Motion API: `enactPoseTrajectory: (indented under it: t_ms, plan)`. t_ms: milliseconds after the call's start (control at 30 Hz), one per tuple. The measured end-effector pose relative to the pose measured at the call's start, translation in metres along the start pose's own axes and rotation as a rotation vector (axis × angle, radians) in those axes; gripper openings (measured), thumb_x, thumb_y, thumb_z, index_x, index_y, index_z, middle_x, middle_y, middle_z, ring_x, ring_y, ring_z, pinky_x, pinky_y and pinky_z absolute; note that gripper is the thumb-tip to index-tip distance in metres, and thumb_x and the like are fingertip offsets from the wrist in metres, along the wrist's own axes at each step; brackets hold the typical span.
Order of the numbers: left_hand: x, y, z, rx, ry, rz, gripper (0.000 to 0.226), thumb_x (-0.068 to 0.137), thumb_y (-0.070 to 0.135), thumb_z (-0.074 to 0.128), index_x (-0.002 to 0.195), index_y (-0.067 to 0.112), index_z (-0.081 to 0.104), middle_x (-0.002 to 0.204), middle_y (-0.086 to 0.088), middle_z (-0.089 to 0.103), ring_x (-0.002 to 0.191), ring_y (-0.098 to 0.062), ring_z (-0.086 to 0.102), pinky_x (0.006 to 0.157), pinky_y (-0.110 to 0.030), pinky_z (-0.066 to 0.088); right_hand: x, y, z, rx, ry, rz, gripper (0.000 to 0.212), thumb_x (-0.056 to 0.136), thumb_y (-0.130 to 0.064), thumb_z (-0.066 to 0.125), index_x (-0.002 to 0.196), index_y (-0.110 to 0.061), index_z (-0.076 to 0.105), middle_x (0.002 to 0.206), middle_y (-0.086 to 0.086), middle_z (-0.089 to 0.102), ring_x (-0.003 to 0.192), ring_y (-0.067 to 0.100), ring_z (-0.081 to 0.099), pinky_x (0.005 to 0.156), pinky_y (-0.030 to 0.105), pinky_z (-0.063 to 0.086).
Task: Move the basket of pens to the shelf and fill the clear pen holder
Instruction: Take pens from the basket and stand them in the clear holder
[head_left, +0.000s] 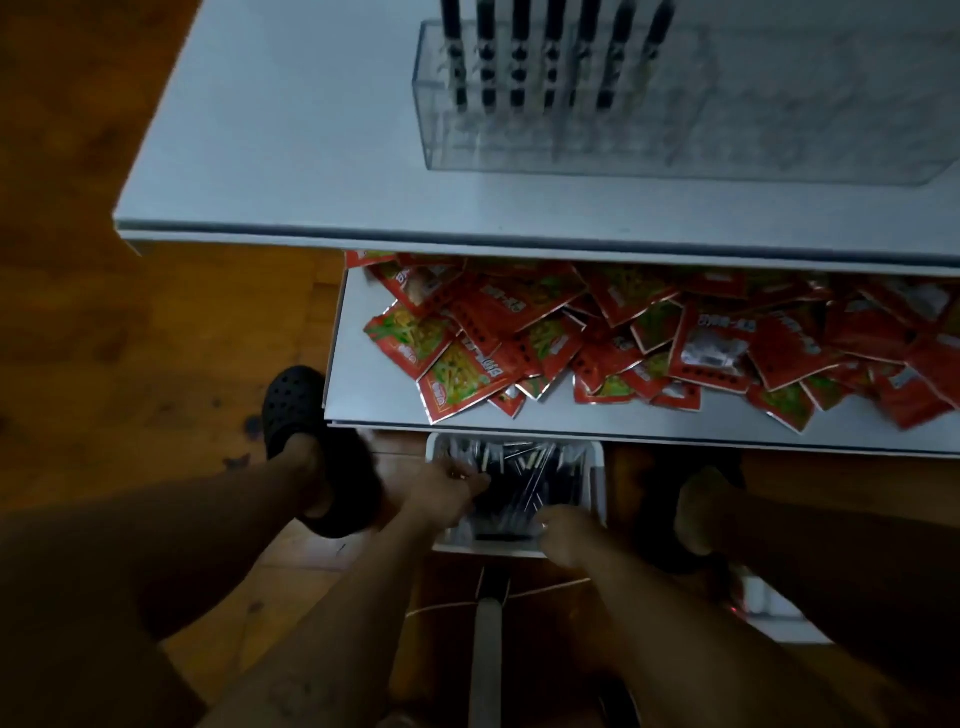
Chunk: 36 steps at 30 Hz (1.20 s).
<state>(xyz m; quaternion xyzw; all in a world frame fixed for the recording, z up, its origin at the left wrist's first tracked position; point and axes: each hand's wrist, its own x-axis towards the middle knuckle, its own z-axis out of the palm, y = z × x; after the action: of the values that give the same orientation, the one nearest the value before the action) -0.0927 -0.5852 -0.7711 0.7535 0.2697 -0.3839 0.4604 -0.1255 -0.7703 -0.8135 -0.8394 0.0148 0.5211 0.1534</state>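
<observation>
A white basket full of dark pens sits low on the floor, partly under the lower shelf. My left hand reaches over the basket's left rim, its fingers among the pens. My right hand is curled at the basket's near edge; the dim, blurred view hides what each hand holds. On the top shelf stands the clear pen holder, with several black pens upright in its back row.
The lower shelf is heaped with red snack packets. My feet in black clogs stand either side of the basket on the wooden floor. A white pole runs between my legs.
</observation>
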Motion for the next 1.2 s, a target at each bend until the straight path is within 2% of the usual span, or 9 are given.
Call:
enactPoseTrajectory:
  t_ms: [300, 467, 533, 633, 733, 800, 933, 1100, 1200]
  plan:
    - [-0.001, -0.01, 0.011, -0.042, -0.057, -0.059, 0.024, 0.089, 0.022, 0.068, 0.105, 0.009, 0.055, 0.078, -0.008, 0.06, 0.06, -0.016, 0.053, 0.044, -0.019, 0.041, 0.01, 0.006, 0.001, 0.005, 0.084, 0.034, 0.021, 0.09, -0.02, 0.058, 0.103, -0.016, 0.073, 0.106, 0.007, 0.071, 0.097, 0.023, 0.065, 0.086, 0.031, 0.054]
    - [-0.032, 0.021, 0.004, -0.042, -0.018, 0.052, 0.015, 0.09, 0.024, 0.065, 0.086, 0.013, 0.056, 0.07, -0.003, 0.056, 0.058, -0.011, 0.051, 0.05, -0.021, 0.039, -0.017, 0.0, -0.014, 0.063, 0.111, -0.005, 0.018, 0.085, -0.009, 0.057, 0.088, -0.006, 0.075, 0.1, 0.014, 0.071, 0.095, 0.03, 0.066, 0.086, 0.039, 0.056]
    - [-0.046, 0.035, 0.003, -0.08, 0.005, 0.121, 0.019, 0.087, 0.024, 0.069, 0.081, 0.018, 0.051, 0.077, -0.008, 0.061, 0.065, -0.019, 0.056, 0.059, -0.027, 0.045, -0.03, 0.002, -0.023, 0.14, 0.169, -0.031, 0.017, 0.082, -0.006, 0.06, 0.075, -0.017, 0.071, 0.092, 0.006, 0.07, 0.095, 0.027, 0.065, 0.086, 0.039, 0.055]
    - [-0.076, 0.056, -0.005, -0.078, -0.007, 0.222, 0.025, 0.082, 0.03, 0.072, 0.094, 0.018, 0.054, 0.088, -0.01, 0.065, 0.066, -0.018, 0.061, 0.061, -0.027, 0.048, -0.062, -0.008, -0.042, 0.274, 0.184, -0.118, 0.023, 0.082, 0.003, 0.061, 0.09, -0.017, 0.067, 0.081, -0.001, 0.057, 0.084, 0.022, 0.057, 0.072, 0.03, 0.05]
    - [-0.107, 0.076, -0.019, -0.009, -0.024, 0.298, 0.029, 0.087, 0.031, 0.068, 0.105, 0.014, 0.053, 0.087, -0.009, 0.064, 0.056, -0.01, 0.057, 0.052, -0.021, 0.043, -0.099, -0.021, -0.067, 0.422, 0.336, -0.195, 0.023, 0.083, 0.006, 0.061, 0.075, -0.016, 0.066, 0.068, -0.001, 0.055, 0.065, 0.017, 0.051, 0.065, 0.028, 0.042]
    - [-0.125, 0.088, -0.029, 0.047, 0.001, 0.341, 0.026, 0.088, 0.033, 0.067, 0.101, 0.013, 0.057, 0.084, -0.008, 0.065, 0.063, -0.015, 0.057, 0.054, -0.023, 0.042, -0.123, -0.029, -0.083, 0.433, 0.47, -0.261, 0.01, 0.088, -0.006, 0.065, 0.09, -0.013, 0.071, 0.075, 0.004, 0.067, 0.067, 0.018, 0.062, 0.064, 0.029, 0.051]
    - [-0.158, 0.113, -0.046, 0.072, 0.068, 0.436, 0.022, 0.091, 0.034, 0.064, 0.095, 0.013, 0.057, 0.081, -0.004, 0.064, 0.073, -0.018, 0.058, 0.054, -0.024, 0.041, -0.164, -0.041, -0.112, 0.626, 0.571, -0.388, 0.023, 0.092, -0.002, 0.06, 0.114, 0.0, 0.066, 0.091, 0.017, 0.068, 0.08, 0.026, 0.067, 0.074, 0.034, 0.058]
    - [-0.191, 0.142, -0.068, 0.199, 0.195, 0.574, 0.024, 0.089, 0.039, 0.063, 0.098, 0.017, 0.062, 0.092, -0.001, 0.067, 0.085, -0.019, 0.063, 0.071, -0.03, 0.051, -0.215, -0.058, -0.146, 0.734, 0.702, -0.521, 0.025, 0.093, -0.002, 0.059, 0.116, 0.003, 0.064, 0.076, 0.012, 0.068, 0.059, 0.014, 0.063, 0.057, 0.021, 0.053]
    - [-0.208, 0.158, -0.075, 0.298, 0.294, 0.657, 0.024, 0.088, 0.042, 0.062, 0.101, 0.021, 0.062, 0.097, 0.002, 0.066, 0.088, -0.016, 0.062, 0.072, -0.028, 0.048, -0.247, -0.065, -0.171, 0.69, 0.813, -0.565, 0.022, 0.089, -0.01, 0.066, 0.111, -0.004, 0.07, 0.07, 0.004, 0.068, 0.055, 0.003, 0.061, 0.057, 0.014, 0.049]
